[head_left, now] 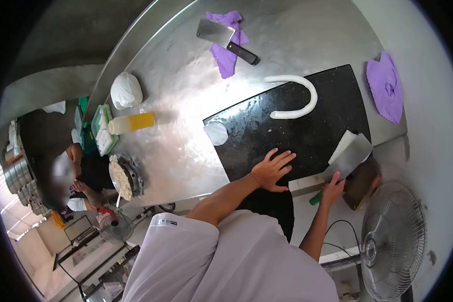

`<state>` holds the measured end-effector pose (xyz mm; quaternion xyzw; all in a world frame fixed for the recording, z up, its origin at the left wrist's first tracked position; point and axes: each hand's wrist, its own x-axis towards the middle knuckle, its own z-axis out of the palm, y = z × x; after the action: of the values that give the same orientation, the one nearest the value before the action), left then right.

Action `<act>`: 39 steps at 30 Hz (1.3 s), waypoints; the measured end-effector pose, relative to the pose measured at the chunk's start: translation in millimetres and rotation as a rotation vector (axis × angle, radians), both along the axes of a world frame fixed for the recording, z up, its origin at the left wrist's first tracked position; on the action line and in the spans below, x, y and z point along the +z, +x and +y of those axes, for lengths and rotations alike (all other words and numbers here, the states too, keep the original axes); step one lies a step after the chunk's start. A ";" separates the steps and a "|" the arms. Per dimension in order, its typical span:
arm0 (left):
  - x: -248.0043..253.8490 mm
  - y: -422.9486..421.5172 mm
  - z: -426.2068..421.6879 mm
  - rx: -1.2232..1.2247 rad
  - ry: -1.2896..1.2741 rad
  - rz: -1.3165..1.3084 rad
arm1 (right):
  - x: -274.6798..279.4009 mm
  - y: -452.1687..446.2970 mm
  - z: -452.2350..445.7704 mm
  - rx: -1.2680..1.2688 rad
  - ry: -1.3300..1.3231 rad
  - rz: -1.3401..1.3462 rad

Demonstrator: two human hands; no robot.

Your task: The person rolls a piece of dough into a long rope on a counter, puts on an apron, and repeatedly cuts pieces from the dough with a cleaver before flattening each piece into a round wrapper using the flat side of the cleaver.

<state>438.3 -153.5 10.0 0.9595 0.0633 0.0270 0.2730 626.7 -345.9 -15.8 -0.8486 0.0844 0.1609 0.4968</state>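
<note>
A black board (pixel 287 136) lies on the steel table at its near edge. My left hand (pixel 274 171) is at the board's near edge, fingers spread, holding nothing. My right hand (pixel 333 189) is closed on a cleaver (pixel 351 156) with a broad metal blade; its handle is mostly hidden. The blade is over the board's right corner, overlapping a white flat piece (pixel 340 146) whose kind I cannot make out. A white dough rope (pixel 312 98) curves in a U across the far part of the board. A thin round dough disc (pixel 217 133) lies at the left edge.
A second cleaver (pixel 219 33) rests on a purple cloth (pixel 225 59). Another purple cloth (pixel 385 88) lies right. A bottle of yellow liquid (pixel 136 122), a white bag (pixel 126 91) and a pan of pale filling (pixel 121 177) stand left. A fan (pixel 395 241) is near right; a co-worker (pixel 80 176) sits left.
</note>
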 end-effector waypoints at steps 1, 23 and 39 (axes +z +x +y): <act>-0.2 1.3 -0.7 0.017 -0.010 -0.005 | 4.3 1.7 7.2 0.040 -0.088 0.051; 88.9 64.5 62.4 0.248 -0.425 -0.765 | 80.1 -205.4 -76.4 -0.218 0.115 -0.024; 38.3 19.0 14.0 0.498 -0.175 -0.507 | 75.8 -333.9 -139.4 -0.265 0.009 0.154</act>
<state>457.3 -139.4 48.2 0.8504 0.2275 0.3242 0.3463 292.8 -485.3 60.0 -0.8131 0.2327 0.1588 0.5094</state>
